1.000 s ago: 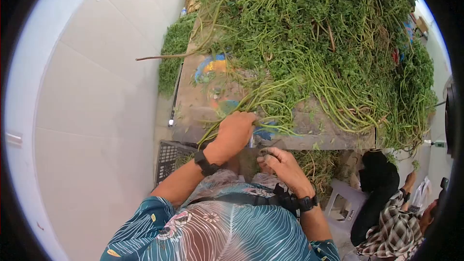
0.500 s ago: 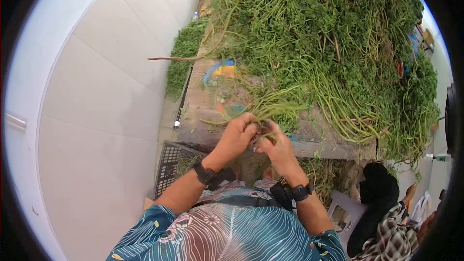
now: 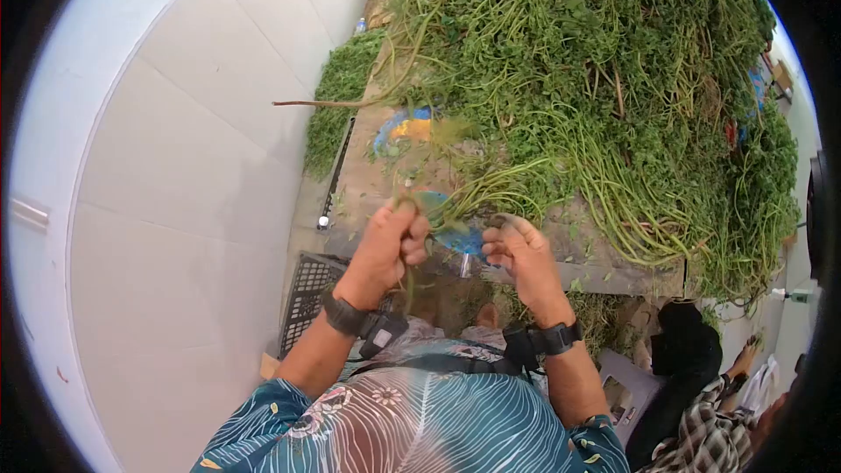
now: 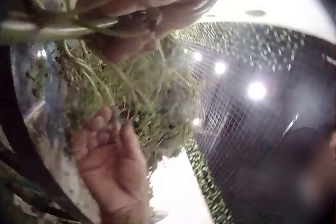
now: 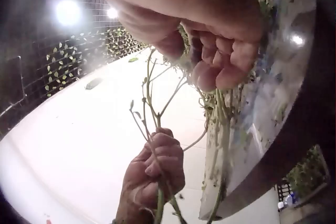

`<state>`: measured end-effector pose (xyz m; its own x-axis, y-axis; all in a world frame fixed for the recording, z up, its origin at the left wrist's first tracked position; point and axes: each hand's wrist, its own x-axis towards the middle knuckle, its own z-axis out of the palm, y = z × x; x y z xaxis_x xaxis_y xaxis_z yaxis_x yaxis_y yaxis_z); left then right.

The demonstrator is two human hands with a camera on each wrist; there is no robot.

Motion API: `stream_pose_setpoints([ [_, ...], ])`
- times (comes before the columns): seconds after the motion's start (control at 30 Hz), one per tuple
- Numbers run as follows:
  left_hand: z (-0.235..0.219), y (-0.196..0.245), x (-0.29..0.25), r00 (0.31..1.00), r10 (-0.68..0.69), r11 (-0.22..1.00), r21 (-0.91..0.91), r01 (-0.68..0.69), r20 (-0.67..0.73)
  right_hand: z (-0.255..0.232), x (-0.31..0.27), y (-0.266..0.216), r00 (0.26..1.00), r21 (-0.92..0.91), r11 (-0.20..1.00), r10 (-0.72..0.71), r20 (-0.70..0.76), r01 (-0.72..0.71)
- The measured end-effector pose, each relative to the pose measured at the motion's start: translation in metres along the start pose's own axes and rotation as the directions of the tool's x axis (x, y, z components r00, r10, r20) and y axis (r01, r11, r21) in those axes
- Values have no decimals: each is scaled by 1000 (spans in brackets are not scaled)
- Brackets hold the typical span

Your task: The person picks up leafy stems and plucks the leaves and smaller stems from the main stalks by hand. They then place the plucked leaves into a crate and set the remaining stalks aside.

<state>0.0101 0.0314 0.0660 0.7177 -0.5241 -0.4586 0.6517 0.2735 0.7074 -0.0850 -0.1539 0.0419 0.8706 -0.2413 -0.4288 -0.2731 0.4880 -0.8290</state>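
My left hand [image 3: 385,245] is raised just in front of the table edge, fingers curled round a few thin green stems [image 3: 409,287]. In the right wrist view these stems [image 5: 159,205] run up and down out of that fist, branching above it with small leaves. A hand's width to the right is my right hand [image 3: 523,256], fingers bent in, a small dark piece [image 3: 496,221] between thumb and forefinger; I cannot tell what it is. Beyond both hands, a loose bunch of pale green stems [image 3: 499,182] lies on the table with its ends toward me.
A big heap of leafy greens [image 3: 543,61] covers most of the table [image 3: 604,275]. A black mesh crate [image 3: 307,291] stands below at left, more greens [image 3: 337,88] beyond the table's left side. A stool [image 3: 632,378] and a seated person [image 3: 701,434] are at lower right. A white wall rises at left.
My hands came together over the table edge, then drew apart. The left now carries stems to the left, near the edge; the right has moved back right. Greenery blurs above the left hand.
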Motion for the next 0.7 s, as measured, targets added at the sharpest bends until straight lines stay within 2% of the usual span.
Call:
stream_pose_setpoints([
  [0.03,-1,5,1,999,5,998,-63,-8,-42,1,2,2,998,36,998,46,50,-47],
  [0.1,-7,2,6,993,73,997,-8,-74,-94,4,9,8,980,99,985,126,154,-142],
  [0.17,-3,0,6,978,98,995,43,-92,-182,8,17,8,973,129,974,163,163,-185],
  [0.3,-17,-22,20,994,19,991,135,-4,-106,18,31,14,955,176,960,175,238,-219],
  [0.4,-16,-27,23,998,-32,973,225,43,-54,27,36,18,949,80,973,189,253,-215],
  [0.5,-5,-16,13,997,-76,944,322,75,-9,29,35,13,955,-36,966,259,145,-256],
  [0.57,-6,-8,8,990,-125,926,367,91,71,30,35,13,973,-237,952,218,80,-194],
  [0.7,-20,-17,23,998,-68,945,320,60,15,26,34,14,999,-572,820,22,39,4],
])
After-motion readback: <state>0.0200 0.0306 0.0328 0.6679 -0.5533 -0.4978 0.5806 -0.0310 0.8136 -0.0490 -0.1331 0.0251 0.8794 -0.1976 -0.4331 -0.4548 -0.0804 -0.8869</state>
